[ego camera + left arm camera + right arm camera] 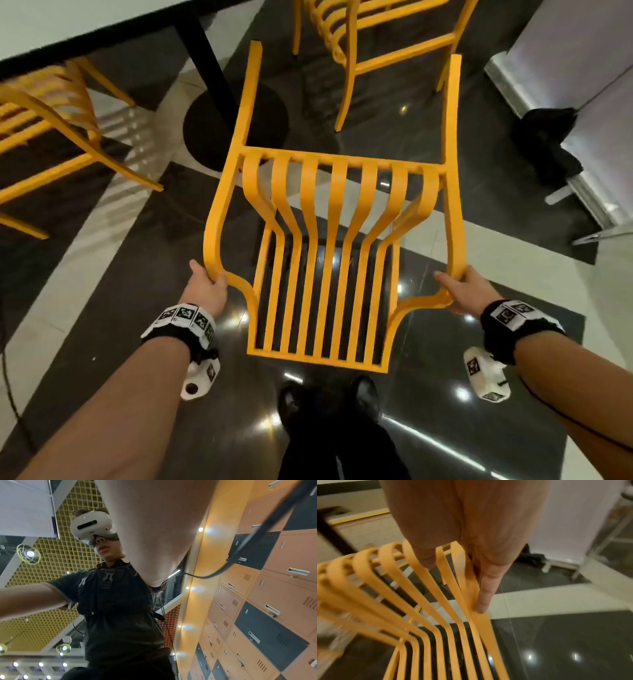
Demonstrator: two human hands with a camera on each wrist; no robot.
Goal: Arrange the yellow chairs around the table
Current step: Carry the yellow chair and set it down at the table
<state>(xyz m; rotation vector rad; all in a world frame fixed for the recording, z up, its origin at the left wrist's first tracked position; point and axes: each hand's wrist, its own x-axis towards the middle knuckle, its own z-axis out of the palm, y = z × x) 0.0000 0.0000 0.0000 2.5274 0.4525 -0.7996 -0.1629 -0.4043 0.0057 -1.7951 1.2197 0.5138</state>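
Note:
I hold a yellow slatted chair off the floor, tipped so its legs point away from me toward the table. My left hand grips the bend of the left frame rail. My right hand grips the same bend on the right rail. In the right wrist view my right hand lies against the chair, one finger stretched along the outer rail. The white table with a black edge is at the top left, on a black pedestal base. The left wrist view shows only my forearm and body.
A second yellow chair stands at the left beside the table, a third at the top centre. A white banner stand and a black bag are at the right. My feet stand on glossy dark tiles.

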